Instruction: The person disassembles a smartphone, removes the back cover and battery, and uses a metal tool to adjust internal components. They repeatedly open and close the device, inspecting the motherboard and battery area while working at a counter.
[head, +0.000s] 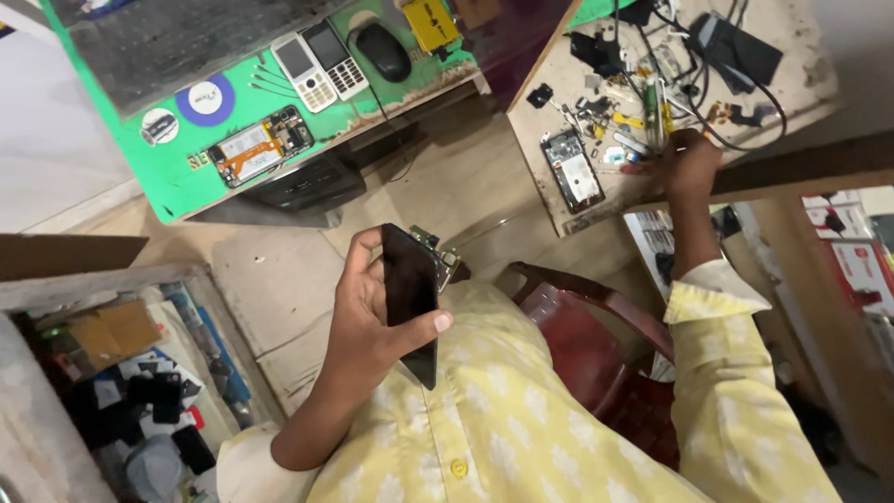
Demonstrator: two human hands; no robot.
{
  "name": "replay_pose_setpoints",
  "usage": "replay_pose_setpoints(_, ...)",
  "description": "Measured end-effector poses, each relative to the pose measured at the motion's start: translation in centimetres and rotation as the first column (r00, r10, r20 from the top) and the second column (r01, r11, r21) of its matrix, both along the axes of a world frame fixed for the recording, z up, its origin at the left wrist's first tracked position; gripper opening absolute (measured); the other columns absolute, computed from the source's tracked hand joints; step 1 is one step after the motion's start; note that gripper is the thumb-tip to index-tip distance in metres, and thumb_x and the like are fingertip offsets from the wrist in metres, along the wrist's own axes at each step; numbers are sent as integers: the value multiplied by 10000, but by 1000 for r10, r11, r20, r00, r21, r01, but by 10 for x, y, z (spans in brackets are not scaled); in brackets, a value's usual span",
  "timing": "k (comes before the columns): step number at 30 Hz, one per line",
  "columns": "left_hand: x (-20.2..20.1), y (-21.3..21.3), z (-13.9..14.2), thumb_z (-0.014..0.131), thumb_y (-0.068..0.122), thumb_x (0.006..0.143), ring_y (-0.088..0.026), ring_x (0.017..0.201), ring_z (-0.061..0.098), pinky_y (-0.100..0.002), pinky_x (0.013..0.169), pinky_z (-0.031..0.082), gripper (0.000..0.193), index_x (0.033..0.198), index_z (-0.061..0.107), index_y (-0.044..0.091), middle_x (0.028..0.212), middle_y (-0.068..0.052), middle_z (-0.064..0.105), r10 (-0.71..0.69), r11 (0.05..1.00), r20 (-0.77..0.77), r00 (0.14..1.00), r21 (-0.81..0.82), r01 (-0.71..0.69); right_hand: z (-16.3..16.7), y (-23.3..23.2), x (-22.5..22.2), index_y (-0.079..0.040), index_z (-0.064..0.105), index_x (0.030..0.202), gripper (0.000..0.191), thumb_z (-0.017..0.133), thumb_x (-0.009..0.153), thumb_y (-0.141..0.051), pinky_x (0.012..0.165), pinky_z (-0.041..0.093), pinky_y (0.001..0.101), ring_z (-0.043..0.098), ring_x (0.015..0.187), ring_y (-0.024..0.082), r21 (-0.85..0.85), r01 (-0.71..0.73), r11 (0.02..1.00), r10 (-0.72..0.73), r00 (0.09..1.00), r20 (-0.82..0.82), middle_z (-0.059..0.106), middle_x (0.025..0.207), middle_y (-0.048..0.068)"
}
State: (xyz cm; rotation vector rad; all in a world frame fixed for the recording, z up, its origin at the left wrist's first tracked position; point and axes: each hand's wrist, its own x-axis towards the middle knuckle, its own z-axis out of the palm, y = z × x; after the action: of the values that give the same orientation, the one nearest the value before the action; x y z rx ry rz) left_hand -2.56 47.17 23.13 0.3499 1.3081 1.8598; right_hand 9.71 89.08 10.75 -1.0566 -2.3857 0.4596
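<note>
My left hand (363, 321) is shut on a black smartphone (410, 289), holding it upright in front of my chest with the thumb across its dark screen. A bit of circuit board (440, 253) sticks out behind the phone's top edge. My right hand (691, 160) reaches to the front edge of a worn wooden bench (559, 70). Its fingers curl down among small screwdrivers and loose parts (633, 126), and what they hold is hidden. A dismantled phone frame (573, 172) lies just left of that hand.
A green-topped table (177, 182) at upper left carries an opened phone (261, 144), two keypad phones (317, 61) and a black mouse (382, 48). Black adapters and cables (736, 47) crowd the bench's far side. I sit on a dark red chair (596, 345). A box of phone parts (140, 391) stands lower left.
</note>
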Motion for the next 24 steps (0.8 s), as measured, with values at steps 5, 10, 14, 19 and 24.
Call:
replay_pose_setpoints(5,-1,10,1,860,-23,749,-136,1016,613,-288,869,515,836,1418,363,35,1153,-98,619,50,998,-18,999,28,-49,-1,5,-30,-28,789,1059,201,737,871,-74,823,566,474,713,907,406,95,72,993,-83,989,125,734,984,246)
replay_pose_setpoints(10,-2,16,-2,864,10,770,-136,1127,613,-301,986,515,823,1427,369,44,1207,-79,625,37,996,-38,999,87,-34,1,1,-48,-12,750,1043,244,788,820,-104,729,559,452,701,842,362,-88,141,986,-122,972,199,731,965,214)
replay_pose_setpoints(14,-3,8,0,880,57,778,-138,1074,598,-308,943,509,820,1428,379,45,1169,-73,613,-17,992,17,1000,128,15,-2,5,-43,18,717,1119,295,831,869,-89,723,566,373,691,839,236,-161,155,975,-152,988,30,748,1007,157)
replay_pose_setpoints(19,-4,-7,4,906,107,792,-131,1078,586,-307,995,486,825,1444,403,50,1146,-62,613,-70,979,-52,996,188,79,-8,19,-25,-8,756,1185,378,718,816,64,837,605,355,760,935,214,-319,220,922,-295,933,-208,787,1081,113)
replay_pose_setpoints(24,-9,-31,7,925,158,763,-128,1078,587,-283,973,486,848,1426,409,42,1164,-50,614,-117,969,-51,992,214,126,-19,18,-5,23,685,1220,293,659,929,30,848,624,386,746,952,252,-612,132,780,-381,876,-296,740,1083,143)
